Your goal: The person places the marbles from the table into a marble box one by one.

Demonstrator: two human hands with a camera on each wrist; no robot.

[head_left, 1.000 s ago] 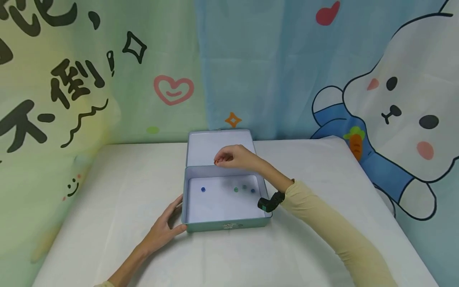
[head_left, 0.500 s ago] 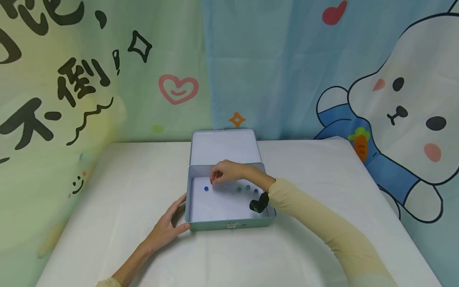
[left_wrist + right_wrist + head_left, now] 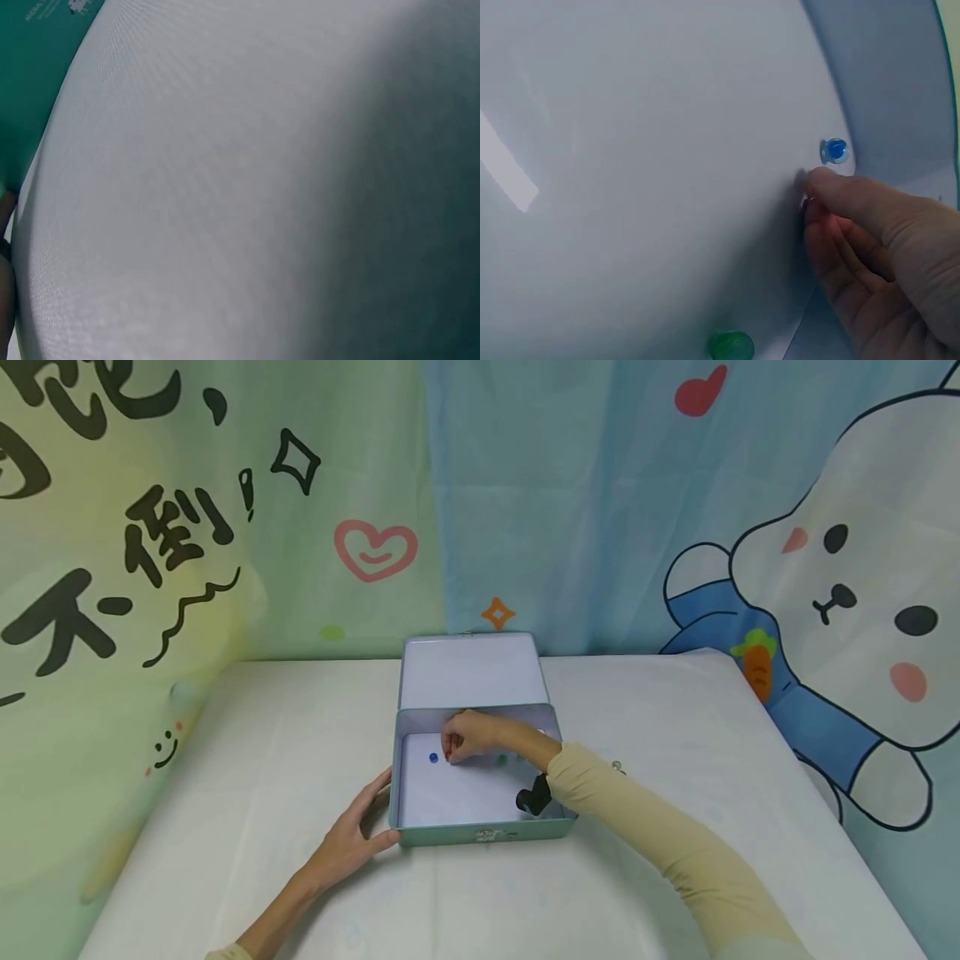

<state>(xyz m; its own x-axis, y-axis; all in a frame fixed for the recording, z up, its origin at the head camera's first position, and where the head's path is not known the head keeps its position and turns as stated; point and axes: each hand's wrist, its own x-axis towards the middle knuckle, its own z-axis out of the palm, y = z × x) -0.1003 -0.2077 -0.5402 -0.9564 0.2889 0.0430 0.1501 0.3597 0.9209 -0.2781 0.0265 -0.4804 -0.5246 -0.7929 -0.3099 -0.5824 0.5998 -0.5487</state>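
Observation:
My right hand is inside the shallow tin box, toward its far left. Its thumb and fingers pinch a small red marble-like piece, mostly hidden by the fingertips. Just beyond the thumb lies a blue marble, glassy and clear-edged, near the box wall. A green marble lies on the white floor of the box, at the bottom of the right wrist view. My left hand rests against the box's front left corner, fingers along the left side, thumb at the front. Only a sliver of it shows in the left wrist view.
The box's lid stands raised at the back. A small clear yellowish piece lies on the white tablecloth, right of the box beside the sleeve. A printed curtain hangs behind the table.
My right hand has come down from above the box's back edge into the box, bringing the red marble close to the floor beside the blue one. My left hand stays at the corner.

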